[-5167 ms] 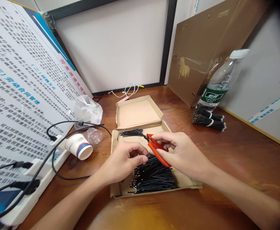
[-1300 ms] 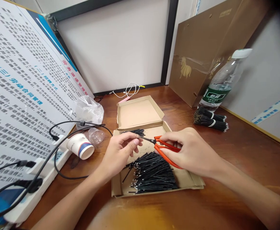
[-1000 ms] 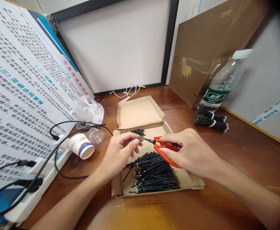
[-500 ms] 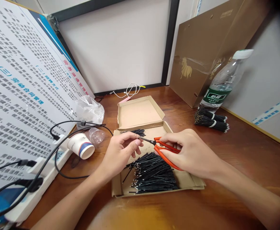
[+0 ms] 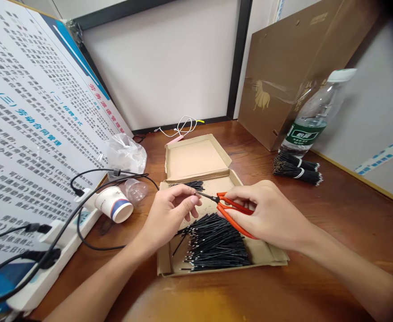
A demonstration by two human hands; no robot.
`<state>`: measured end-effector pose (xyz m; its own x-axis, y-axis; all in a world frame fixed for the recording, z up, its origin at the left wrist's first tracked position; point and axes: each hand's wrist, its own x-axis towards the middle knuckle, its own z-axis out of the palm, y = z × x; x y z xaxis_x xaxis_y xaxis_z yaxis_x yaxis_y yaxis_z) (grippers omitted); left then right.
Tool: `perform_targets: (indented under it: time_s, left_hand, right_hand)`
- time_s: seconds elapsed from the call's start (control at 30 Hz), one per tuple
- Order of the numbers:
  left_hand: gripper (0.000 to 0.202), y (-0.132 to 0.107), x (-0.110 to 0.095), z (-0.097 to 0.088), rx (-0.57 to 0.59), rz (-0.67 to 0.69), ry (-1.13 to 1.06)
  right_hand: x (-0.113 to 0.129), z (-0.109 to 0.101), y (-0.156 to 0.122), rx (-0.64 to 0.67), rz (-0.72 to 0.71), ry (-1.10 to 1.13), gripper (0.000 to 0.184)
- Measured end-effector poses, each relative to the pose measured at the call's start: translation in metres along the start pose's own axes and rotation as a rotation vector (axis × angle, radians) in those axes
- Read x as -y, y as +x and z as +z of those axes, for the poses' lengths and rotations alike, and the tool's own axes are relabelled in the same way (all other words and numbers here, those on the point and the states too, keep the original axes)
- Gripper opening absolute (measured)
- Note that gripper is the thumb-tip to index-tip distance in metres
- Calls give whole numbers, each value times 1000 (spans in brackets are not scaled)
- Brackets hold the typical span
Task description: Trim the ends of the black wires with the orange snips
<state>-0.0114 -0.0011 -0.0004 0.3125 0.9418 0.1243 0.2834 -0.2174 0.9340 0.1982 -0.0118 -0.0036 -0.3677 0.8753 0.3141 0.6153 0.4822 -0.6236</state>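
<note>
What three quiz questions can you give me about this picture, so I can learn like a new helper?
1. What colour are the handles of the scissors in the right hand?
a) blue
b) green
c) orange-red

2. True or false: the cardboard box has its lid closed over the black wires.

3. Fill in the missing word: the tied black bundles lie in front of a ____ with a white cap.

Key:
1. c
2. False, the lid is open
3. bottle
</note>
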Motion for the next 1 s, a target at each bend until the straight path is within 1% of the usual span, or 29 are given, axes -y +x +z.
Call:
perform_targets:
  time_s: [0.17, 0.3, 0.47, 0.6, 0.77, 1.0]
  left_hand:
    - [13, -1, 3, 0, 8, -6, 10]
    - [12, -1, 4, 0, 10, -7, -12]
    - [10, 0, 2, 1, 18, -8, -31]
    - [10, 0, 2, 1, 6, -5, -26]
    - [10, 0, 2, 0, 16, -15, -22]
    - [10, 1, 1, 1, 18, -12, -28]
  right_hand:
    - [0, 1, 1, 19, -5, -13, 21]
    - [0, 0, 1, 8, -33, -41, 24]
    - [1, -1, 0, -12, -8, -19, 22]
    - [0, -1, 0, 10, 7, -20, 20]
    - [0, -1, 1, 26, -10, -30, 22]
    - [0, -1, 0, 15, -22, -35, 25]
